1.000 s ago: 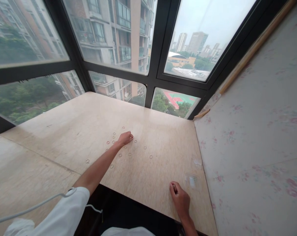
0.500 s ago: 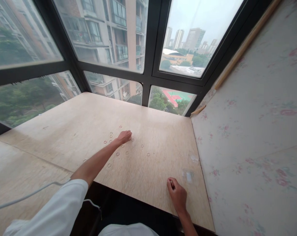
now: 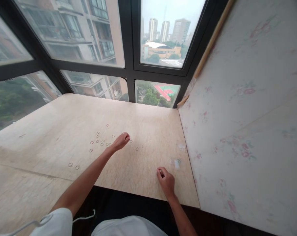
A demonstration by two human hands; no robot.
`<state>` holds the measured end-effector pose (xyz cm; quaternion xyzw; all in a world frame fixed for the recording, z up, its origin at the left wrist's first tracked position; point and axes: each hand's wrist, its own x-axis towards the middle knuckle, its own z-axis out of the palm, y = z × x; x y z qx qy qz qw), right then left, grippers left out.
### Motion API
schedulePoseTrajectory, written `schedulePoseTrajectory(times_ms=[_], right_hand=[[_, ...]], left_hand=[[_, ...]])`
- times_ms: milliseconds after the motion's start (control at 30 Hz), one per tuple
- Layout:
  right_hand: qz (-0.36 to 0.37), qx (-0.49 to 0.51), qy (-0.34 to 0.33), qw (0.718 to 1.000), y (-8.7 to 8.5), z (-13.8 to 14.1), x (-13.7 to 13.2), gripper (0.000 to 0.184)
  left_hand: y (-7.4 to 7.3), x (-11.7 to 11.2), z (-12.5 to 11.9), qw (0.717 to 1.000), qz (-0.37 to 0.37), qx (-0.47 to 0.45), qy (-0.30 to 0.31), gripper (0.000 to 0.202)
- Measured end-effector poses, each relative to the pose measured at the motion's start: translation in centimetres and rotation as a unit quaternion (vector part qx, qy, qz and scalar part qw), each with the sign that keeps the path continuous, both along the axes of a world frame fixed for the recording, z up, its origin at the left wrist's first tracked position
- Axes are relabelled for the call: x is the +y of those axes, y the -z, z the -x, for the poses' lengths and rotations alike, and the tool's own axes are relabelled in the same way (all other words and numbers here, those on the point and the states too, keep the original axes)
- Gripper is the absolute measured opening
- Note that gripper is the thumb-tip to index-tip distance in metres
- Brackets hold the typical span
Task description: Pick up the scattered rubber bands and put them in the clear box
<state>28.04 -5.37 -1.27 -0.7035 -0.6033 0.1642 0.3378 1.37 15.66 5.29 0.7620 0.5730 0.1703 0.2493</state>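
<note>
My left hand (image 3: 121,141) reaches over the table (image 3: 158,131), its fingers pinched together low above the surface. A thin small ring (image 3: 131,141) lies just beyond its fingertips, and another ring (image 3: 137,148) is a little to the right. Left of this hand several more thin rings are scattered, among them a reddish ring (image 3: 91,143) and a pale ring (image 3: 77,167). My right hand (image 3: 167,183) is held near the table's front edge with its fingers curled closed. What either hand holds, if anything, is too small or hidden to name.
Clear plastic packets, one (image 3: 177,163) with a pale label, lie to the right of my right hand. A flowered wall (image 3: 236,131) bounds the right side. Dark-framed windows (image 3: 131,85) stand behind the table. A white cable (image 3: 85,217) hangs near my left sleeve.
My view has turned, so the table appears further left. Against the table, my left hand has moved right, towards the rings there. My right hand stays curled near the front edge.
</note>
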Motion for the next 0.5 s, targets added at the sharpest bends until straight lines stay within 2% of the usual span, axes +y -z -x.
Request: schedulePoseTrajectory(times_ms=[133, 300, 400, 500], right_hand=[[-0.001, 0.016, -0.003, 1.000, -0.4, 0.0, 0.0, 0.034], [-0.001, 0.040, -0.006, 0.999, -0.7, 0.0, -0.2, 0.029], [-0.002, 0.051, -0.004, 0.999, -0.8, -0.1, -0.2, 0.028], [-0.006, 0.059, -0.004, 0.998, -0.7, -0.1, -0.3, 0.028]], left_hand=[[-0.1, -1.6, -4.1, 0.997, 0.020, -0.067, 0.029, 0.017], [0.1, -3.8, -10.0, 0.982, 0.080, -0.158, 0.067, 0.025], [0.1, -4.8, -12.6, 0.953, 0.142, -0.252, 0.088, 0.027], [-0.4, -5.0, -13.8, 0.915, 0.192, -0.346, 0.074, 0.025]])
